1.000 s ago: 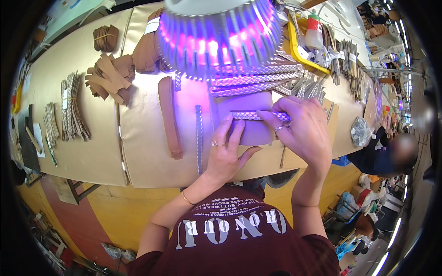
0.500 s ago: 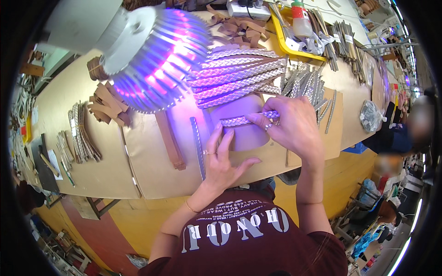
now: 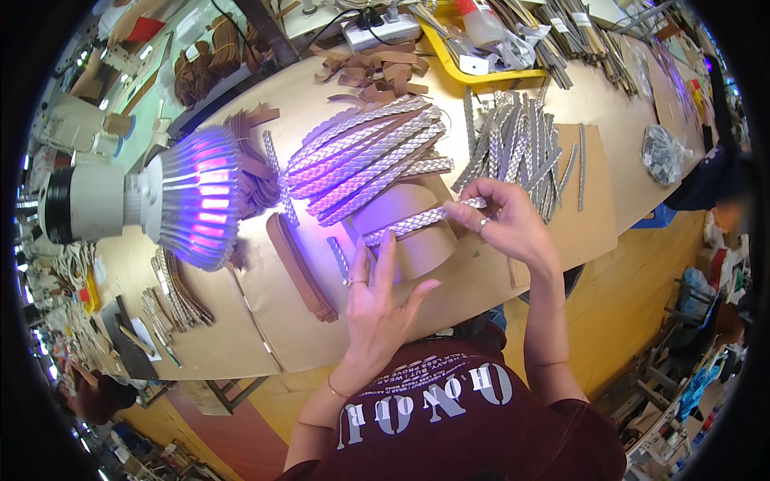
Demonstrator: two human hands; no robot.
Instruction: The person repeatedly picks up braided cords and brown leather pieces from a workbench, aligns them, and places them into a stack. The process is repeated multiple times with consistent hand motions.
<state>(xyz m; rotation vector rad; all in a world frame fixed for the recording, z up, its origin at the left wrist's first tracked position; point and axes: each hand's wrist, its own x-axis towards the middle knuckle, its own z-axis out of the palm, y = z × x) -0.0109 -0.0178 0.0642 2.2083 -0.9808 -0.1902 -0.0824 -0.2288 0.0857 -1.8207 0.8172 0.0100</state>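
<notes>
A silvery braided strap (image 3: 409, 225) lies across a smooth tan rounded form (image 3: 425, 253) in front of me. My left hand (image 3: 378, 309) is open, with its index and middle fingertips on the strap's left end and its thumb spread away. Thumb and fingers of my right hand (image 3: 509, 227) are closed in a pinch on the strap near its right end. Just left of my left fingers lies a narrow braided strip (image 3: 338, 258), partly hidden by the hand. Behind the form sits a bundle of silvery braided straps (image 3: 369, 160).
A lit lamp (image 3: 196, 196) hangs at left, above brown strips (image 3: 298, 268). Loose grey braided pieces (image 3: 517, 148) lie at right on cardboard (image 3: 589, 216). Farther back are a yellow tray (image 3: 481, 76), a power strip (image 3: 381, 34) and brown scraps (image 3: 385, 72).
My view has shifted, so the lamp appears farther left and lower. My right hand's pinch now sits nearer the strap's right end, leaving more of the strap visible. My left fingertips stay on its left end.
</notes>
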